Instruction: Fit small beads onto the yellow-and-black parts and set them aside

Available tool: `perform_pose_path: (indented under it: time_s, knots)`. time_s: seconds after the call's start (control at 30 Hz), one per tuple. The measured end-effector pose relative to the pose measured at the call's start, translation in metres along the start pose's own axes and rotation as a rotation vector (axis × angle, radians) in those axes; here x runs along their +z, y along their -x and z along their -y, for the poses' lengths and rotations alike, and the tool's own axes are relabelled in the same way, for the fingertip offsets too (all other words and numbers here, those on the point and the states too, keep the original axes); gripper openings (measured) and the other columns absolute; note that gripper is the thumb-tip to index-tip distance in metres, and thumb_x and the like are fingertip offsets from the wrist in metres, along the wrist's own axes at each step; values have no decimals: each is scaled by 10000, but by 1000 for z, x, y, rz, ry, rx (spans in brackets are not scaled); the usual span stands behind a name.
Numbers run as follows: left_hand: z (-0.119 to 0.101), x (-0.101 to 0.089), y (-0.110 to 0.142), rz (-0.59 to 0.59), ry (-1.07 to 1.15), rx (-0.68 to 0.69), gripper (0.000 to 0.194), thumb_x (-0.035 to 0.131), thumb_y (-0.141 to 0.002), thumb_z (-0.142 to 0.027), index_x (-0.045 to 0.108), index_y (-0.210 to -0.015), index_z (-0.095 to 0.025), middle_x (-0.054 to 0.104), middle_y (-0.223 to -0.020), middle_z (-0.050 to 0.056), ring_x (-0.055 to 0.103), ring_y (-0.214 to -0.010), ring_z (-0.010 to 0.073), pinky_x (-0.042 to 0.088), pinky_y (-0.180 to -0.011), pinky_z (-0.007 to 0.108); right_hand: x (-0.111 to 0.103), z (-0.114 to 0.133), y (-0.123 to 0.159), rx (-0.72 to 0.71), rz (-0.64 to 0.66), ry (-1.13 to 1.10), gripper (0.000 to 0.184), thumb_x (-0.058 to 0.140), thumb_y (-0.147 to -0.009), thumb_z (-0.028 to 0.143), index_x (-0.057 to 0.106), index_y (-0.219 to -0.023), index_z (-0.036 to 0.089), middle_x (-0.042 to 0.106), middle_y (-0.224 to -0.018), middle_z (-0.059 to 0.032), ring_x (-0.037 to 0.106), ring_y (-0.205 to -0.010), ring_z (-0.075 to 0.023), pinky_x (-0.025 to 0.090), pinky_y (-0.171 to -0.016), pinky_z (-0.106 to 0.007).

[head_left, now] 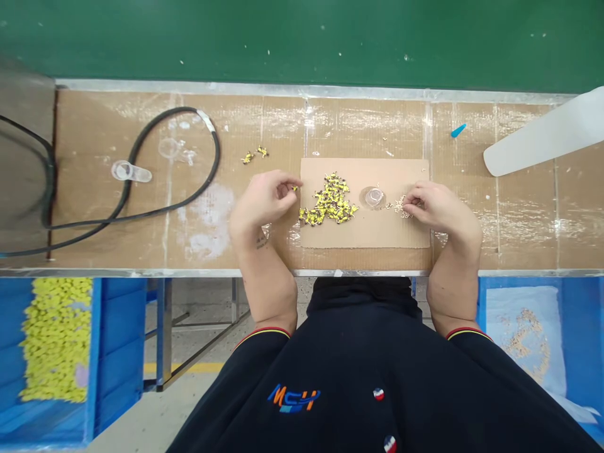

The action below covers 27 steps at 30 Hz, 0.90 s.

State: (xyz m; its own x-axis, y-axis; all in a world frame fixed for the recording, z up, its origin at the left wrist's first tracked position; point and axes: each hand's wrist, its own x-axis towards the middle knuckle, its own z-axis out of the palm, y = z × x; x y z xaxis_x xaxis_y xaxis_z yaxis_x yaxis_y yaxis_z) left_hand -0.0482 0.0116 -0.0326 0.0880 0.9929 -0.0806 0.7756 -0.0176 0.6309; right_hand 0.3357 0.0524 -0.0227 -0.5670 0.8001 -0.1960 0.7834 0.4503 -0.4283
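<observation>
A heap of small yellow-and-dark figures (330,201) lies on the left half of a cardboard sheet (363,236). To the left of that sheet, my left hand (268,196) pinches one small yellow-and-dark figure (295,188) between thumb and finger. My right hand (436,204) is closed at the sheet's right side, its fingertips down at a scatter of tiny pale pieces (403,206). Whether a piece sits in those fingertips is too small to tell. Between the two piles stands a small clear round dish (374,197); its contents are hard to make out.
Two more figures (255,155) lie behind my left hand. A looped black cable (214,167) and a clear plastic piece (132,172) are farther left. At right are a blue cap (458,130) and a white tubular object (542,138). Blue bins (117,352) stand below the table.
</observation>
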Motion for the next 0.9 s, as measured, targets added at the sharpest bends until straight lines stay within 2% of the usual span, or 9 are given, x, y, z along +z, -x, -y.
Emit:
perform_pose_path:
  time_s: [0.1,0.17,0.27,0.33,0.47,0.63,0.8,0.9]
  knots:
    - [0,1,-2,-110,38,85,269,562,-716,-195,769,-887,-216,677,-772,17,581,-675,136,508,-693,329,0,0,1,-18,-10,0,178,593,-900,238,620,-724,227,665,-808,-84,618,-809,-252,470,-743,-387]
    - [-1,3,-3,-232,90,131,194,578,-723,-181,730,-836,-218,647,-761,10,583,-691,131,505,-690,342,-1,-1,2,-30,-27,-21,166,590,-899,226,623,-737,225,660,-803,-85,615,-806,-251,477,-756,-389]
    - [-7,10,-6,-419,192,151,73,611,-787,-204,673,-812,-233,656,-797,8,604,-730,136,531,-725,364,-4,-4,5,-28,-86,-71,140,609,-899,226,654,-767,221,667,-808,-77,611,-783,-235,488,-771,-390]
    - [-14,17,-8,-477,262,150,25,647,-845,-267,663,-842,-247,684,-858,16,637,-785,151,568,-767,376,-6,-5,6,-31,-114,-92,119,642,-903,254,696,-802,223,684,-837,-75,623,-800,-233,496,-791,-393]
    - [-31,32,-9,-460,441,194,175,730,-882,-396,621,-882,-259,678,-928,24,692,-868,165,638,-858,408,-4,-1,5,-49,-73,-71,93,714,-891,309,767,-865,237,702,-896,-82,650,-898,-259,501,-819,-400]
    - [-45,45,-10,-360,631,195,297,785,-856,-494,633,-936,-251,663,-919,24,749,-890,172,677,-911,415,2,7,-1,-41,-26,7,161,632,-915,237,766,-828,216,693,-868,-92,652,-909,-274,493,-811,-402]
    - [-46,49,-13,-375,594,179,368,706,-909,-596,695,-1073,-267,694,-1029,51,742,-899,172,674,-879,403,5,5,-2,-39,2,24,192,558,-930,204,684,-785,215,689,-902,-107,648,-918,-281,499,-816,-411]
    - [-45,50,-15,-408,517,166,354,616,-971,-609,686,-1073,-278,703,-1041,56,728,-847,159,664,-831,381,4,1,1,-48,-46,-25,164,526,-939,208,636,-818,219,679,-931,-116,638,-926,-279,505,-841,-420]
